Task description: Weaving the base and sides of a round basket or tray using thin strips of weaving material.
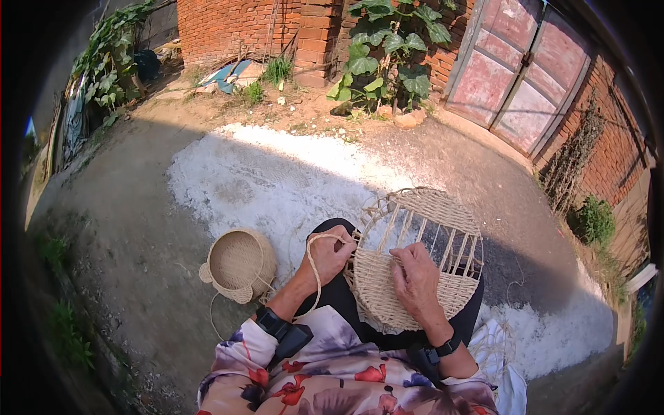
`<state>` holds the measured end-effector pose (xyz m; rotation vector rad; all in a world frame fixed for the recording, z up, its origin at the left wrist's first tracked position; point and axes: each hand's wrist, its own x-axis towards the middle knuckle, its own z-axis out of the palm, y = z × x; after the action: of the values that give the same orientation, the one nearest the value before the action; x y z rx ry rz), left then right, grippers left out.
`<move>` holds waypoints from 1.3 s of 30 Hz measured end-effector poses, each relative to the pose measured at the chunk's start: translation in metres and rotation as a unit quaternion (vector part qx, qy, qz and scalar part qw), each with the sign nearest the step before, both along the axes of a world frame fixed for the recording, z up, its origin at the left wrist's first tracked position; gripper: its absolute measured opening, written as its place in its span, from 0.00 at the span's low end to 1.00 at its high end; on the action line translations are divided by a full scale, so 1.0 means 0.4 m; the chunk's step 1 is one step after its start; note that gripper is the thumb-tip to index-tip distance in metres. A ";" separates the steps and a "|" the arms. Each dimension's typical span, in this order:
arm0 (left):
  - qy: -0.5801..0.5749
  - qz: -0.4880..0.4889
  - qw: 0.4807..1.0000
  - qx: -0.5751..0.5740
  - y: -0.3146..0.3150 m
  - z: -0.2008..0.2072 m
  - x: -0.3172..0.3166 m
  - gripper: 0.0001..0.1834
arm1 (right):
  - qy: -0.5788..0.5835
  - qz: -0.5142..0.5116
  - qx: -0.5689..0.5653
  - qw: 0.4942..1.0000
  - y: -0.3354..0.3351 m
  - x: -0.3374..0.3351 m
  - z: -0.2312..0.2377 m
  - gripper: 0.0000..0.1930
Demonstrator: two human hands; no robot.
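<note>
A round woven piece of straw cord (pixel 387 290) on a thin ring frame rests on my lap. Its near part and far part are densely woven, with bare parallel strands stretched across the gap between them. My left hand (pixel 330 250) is closed at the left rim of the piece, on a straw cord (pixel 312 266) that loops over the hand and down past the wrist. My right hand (pixel 417 280) lies over the woven near part, its thumb and forefinger pinched together at the edge of the weave. What those fingertips hold is hidden.
A small round woven basket (pixel 242 263) with ear-like tabs stands on the ground at left, loose cord beside it. White cloth or plastic (pixel 501 360) with strands lies at right. Beyond are a brick wall (pixel 235 31), leafy plants (pixel 387 55) and a faded red metal door (pixel 522 69).
</note>
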<state>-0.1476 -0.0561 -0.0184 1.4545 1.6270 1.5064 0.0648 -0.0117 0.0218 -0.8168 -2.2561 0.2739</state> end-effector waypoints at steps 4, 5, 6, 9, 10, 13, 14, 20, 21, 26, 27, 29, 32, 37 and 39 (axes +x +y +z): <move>-0.040 -0.018 0.999 -0.017 0.000 -0.014 0.002 0.06 | -0.038 -0.009 0.000 0.999 -0.002 0.010 -0.017 0.10; -0.036 -0.019 0.999 -0.014 0.002 -0.016 0.001 0.06 | -0.028 -0.007 -0.011 1.000 -0.001 0.015 -0.018 0.10; -0.035 -0.020 0.999 -0.011 0.003 -0.020 0.004 0.06 | -0.020 -0.006 -0.023 1.000 -0.002 0.022 -0.020 0.10; -0.060 -0.027 0.997 -0.039 0.005 -0.020 0.017 0.06 | -0.012 -0.007 -0.029 0.999 -0.006 0.040 -0.029 0.09; -0.042 -0.028 0.997 -0.057 0.014 -0.029 0.018 0.07 | -0.008 -0.003 -0.023 1.000 -0.006 0.048 -0.032 0.09; -0.083 -0.081 0.988 -0.100 0.033 -0.006 0.009 0.13 | 0.031 0.000 -0.038 0.999 -0.006 0.072 -0.026 0.09; -0.042 -0.086 0.988 -0.118 0.043 0.011 0.002 0.15 | 0.058 -0.005 -0.068 0.996 -0.012 0.082 -0.017 0.09; 0.236 -0.056 0.965 -0.096 0.040 0.085 0.007 0.19 | 0.138 -0.018 -0.085 0.987 0.013 0.098 -0.020 0.10; 0.234 -0.056 0.967 -0.087 0.035 0.092 0.011 0.18 | 0.142 -0.014 -0.088 0.986 0.016 0.096 -0.021 0.10; 0.217 -0.089 0.972 0.007 0.041 0.025 -0.001 0.15 | 0.145 0.012 -0.101 0.984 -0.003 0.068 -0.012 0.10; 0.129 -0.105 0.984 -0.060 0.042 0.022 -0.003 0.14 | 0.143 0.012 -0.100 0.985 -0.005 0.065 -0.008 0.09; -0.004 -0.125 0.984 -0.129 0.043 0.009 -0.014 0.13 | 0.133 0.025 -0.096 0.986 -0.001 0.046 0.007 0.08; -0.111 -0.127 0.978 -0.125 0.040 0.002 -0.011 0.12 | 0.111 0.062 -0.069 0.989 0.018 -0.001 0.026 0.07; 0.080 0.016 0.996 0.025 0.016 -0.007 0.044 0.11 | 0.012 0.106 -0.002 0.994 0.045 -0.046 0.012 0.08; 0.145 0.035 0.984 0.092 0.018 -0.009 0.059 0.11 | -0.068 0.113 0.056 0.990 0.049 -0.044 -0.004 0.09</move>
<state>-0.1241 -0.0487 -0.0221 1.8071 1.7580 1.5777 0.0471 0.0078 0.0202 -0.5351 -2.4709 0.1979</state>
